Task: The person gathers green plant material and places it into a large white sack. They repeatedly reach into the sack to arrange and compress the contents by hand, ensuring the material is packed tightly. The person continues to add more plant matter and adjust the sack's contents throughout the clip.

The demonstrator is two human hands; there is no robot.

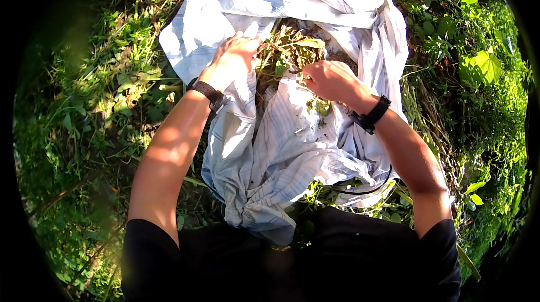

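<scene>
The left hand [235, 54] is curled, fingers pressed together on the edge of the pale blue striped cloth [281, 150]. The right hand [329, 79] is closed too, pinching the same cloth. A pile of dry brown and green plants [289, 48] sits on the cloth at twelve o'clock. Green grass [101, 105] lies all around.

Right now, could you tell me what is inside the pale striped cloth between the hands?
The striped cloth holds a heap of cut weeds and leaves. The left hand and right hand rest at the heap. Folds cover its depth and whatever lies beneath.
</scene>
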